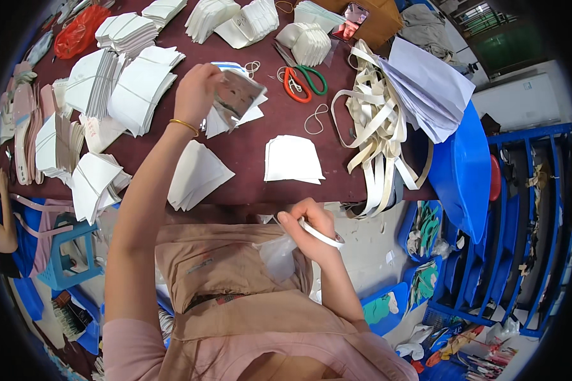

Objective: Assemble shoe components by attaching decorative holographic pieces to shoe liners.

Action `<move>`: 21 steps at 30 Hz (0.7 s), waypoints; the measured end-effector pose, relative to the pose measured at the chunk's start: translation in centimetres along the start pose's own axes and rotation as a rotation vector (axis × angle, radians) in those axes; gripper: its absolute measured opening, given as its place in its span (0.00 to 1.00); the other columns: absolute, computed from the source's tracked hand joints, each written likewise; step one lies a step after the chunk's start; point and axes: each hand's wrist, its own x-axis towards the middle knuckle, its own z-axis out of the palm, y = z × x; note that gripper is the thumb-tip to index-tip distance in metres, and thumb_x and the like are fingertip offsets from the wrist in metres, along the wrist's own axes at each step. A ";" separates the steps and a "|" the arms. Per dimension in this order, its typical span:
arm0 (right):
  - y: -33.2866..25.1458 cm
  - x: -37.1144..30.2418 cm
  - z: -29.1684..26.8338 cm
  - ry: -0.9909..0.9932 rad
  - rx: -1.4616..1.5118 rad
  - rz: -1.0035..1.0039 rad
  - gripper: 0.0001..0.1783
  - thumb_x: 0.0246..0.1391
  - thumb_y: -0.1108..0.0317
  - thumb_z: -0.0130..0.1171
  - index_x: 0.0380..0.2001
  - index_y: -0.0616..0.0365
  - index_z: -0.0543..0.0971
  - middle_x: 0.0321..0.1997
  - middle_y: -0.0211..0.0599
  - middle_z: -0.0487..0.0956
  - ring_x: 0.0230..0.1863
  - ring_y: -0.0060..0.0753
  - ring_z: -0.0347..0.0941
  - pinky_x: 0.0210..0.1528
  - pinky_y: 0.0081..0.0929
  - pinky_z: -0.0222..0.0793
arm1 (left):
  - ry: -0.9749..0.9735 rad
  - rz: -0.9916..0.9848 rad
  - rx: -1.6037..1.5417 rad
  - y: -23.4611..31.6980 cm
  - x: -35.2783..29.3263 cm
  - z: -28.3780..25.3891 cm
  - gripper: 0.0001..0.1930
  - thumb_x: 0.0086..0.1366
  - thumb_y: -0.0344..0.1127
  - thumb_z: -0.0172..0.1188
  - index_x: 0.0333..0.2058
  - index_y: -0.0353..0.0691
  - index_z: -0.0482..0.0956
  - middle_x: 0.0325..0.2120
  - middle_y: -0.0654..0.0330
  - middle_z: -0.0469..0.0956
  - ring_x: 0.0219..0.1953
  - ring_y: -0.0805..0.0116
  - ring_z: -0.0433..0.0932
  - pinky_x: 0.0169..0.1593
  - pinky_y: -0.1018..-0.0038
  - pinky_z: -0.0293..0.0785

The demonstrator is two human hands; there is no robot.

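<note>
Over the far middle of the table my left hand [200, 95] is closed, its fingers at the edge of a shiny clear plastic packet [238, 101]. Under that packet lie white cut pieces [253, 115]. My right hand [310, 230] is in front of my lap by the table's near edge, thumb and fingers pinched together. A translucent plastic bag [277, 259] hangs just below it, apparently from the fingers. A white band [323, 236] goes around this hand near the wrist. A small stack of white pieces [292, 159] and a fanned stack [198, 174] lie between my hands.
Red-handled scissors [297, 86] and green-handled scissors [316, 81] lie beyond the small stack. Bundled white pieces [140, 89] fill the left. Cream straps [375, 127] hang over the right edge beside a blue bin [467, 171]. Another person's arm [5, 216] shows far left.
</note>
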 end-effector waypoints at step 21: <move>-2.1 3.1 2.6 -0.132 0.206 -0.382 0.16 0.39 0.80 0.66 0.23 0.55 0.67 0.31 0.36 0.72 0.32 0.31 0.70 0.34 0.26 0.66 | -0.154 -0.850 -1.374 12.5 -13.9 -5.4 0.20 0.64 0.29 0.57 0.53 0.34 0.66 0.36 0.59 0.78 0.35 0.77 0.76 0.40 0.81 0.72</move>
